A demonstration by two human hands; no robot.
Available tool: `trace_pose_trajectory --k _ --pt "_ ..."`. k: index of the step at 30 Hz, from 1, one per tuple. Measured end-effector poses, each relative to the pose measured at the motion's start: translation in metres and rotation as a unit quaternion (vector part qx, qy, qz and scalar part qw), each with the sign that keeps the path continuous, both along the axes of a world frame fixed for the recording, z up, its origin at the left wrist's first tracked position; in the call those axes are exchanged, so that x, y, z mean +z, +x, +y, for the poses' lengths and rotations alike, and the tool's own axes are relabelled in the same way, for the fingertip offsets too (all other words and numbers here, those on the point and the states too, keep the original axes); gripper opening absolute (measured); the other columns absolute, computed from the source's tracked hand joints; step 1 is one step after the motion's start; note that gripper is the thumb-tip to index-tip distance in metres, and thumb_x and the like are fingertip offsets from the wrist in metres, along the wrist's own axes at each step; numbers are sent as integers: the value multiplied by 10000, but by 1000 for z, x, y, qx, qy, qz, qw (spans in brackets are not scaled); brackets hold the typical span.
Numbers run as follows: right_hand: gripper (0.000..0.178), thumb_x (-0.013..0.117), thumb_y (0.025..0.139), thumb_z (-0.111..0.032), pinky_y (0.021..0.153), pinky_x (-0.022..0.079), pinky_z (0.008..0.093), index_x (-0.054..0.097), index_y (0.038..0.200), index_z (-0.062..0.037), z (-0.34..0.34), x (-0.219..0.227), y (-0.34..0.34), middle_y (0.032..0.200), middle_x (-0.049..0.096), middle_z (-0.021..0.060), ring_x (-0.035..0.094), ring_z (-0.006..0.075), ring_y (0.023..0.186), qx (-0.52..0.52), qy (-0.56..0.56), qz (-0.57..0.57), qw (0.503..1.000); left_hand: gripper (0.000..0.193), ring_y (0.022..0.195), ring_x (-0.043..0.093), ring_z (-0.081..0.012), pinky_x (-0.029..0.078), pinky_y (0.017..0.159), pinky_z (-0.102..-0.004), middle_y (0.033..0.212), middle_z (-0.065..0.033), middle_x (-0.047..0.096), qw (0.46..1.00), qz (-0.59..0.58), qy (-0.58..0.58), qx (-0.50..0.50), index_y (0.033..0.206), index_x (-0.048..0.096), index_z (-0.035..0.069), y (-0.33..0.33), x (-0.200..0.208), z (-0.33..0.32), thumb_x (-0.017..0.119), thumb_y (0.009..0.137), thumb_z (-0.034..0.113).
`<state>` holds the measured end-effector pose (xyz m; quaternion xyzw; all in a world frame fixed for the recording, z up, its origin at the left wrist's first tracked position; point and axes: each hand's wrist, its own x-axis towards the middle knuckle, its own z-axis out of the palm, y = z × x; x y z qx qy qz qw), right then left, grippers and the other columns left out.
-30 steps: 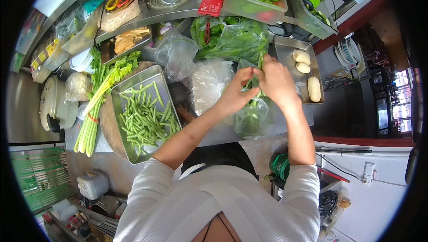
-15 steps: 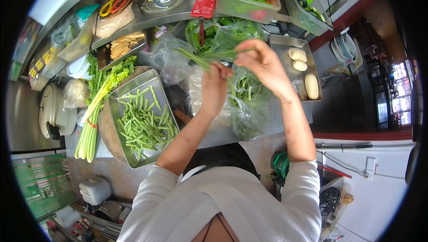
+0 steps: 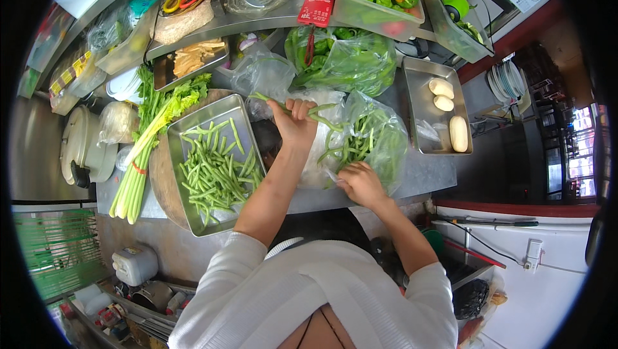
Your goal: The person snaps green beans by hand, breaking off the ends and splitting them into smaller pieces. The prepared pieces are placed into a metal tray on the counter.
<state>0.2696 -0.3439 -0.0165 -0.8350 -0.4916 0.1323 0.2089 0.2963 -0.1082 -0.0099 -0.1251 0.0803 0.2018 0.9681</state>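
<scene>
My left hand (image 3: 296, 119) is closed around a few long green beans (image 3: 322, 117), whose ends stick out on both sides of the fist. My right hand (image 3: 362, 183) pinches the near edge of a clear plastic bag (image 3: 391, 137). Whole green beans (image 3: 362, 138) lie inside the bag, and some poke out of its left side. To the left of my left forearm, a metal tray (image 3: 222, 110) holds a heap of short green bean pieces (image 3: 215, 172). That tray rests partly on a round wooden board (image 3: 163, 178).
Celery (image 3: 132, 182) tied with a red band lies at the left. A second metal tray (image 3: 418, 104) at the right holds pale peeled vegetables (image 3: 458, 133). Behind the beans sits a bag of green peppers (image 3: 354, 59). A shelf above carries a pepper container (image 3: 380, 18).
My right hand has dropped from above the bag to its near edge and grips the plastic. My left hand keeps its beans and has shifted slightly left. The view has shifted a little.
</scene>
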Motion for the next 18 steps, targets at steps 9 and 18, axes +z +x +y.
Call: trace_pose_trajectory --k 9,18 --pt "344 595 969 -181 895 484 315 553 1262 -4 16 63 23 1196 592 116 590 206 1106 -139 288 368 873 553 484 283 -124 379 621 -279 531 9 263 980 -113 -116 -117 668 383 118 -30 35 -6 389 982 573" --pt "146 629 927 -56 809 481 272 660 1052 14 50 90 14 963 653 39 614 133 888 -168 338 300 876 525 484 307 -114 362 573 -250 534 17 271 974 -124 -62 -181 662 382 126 -58 53 12 443 978 540"
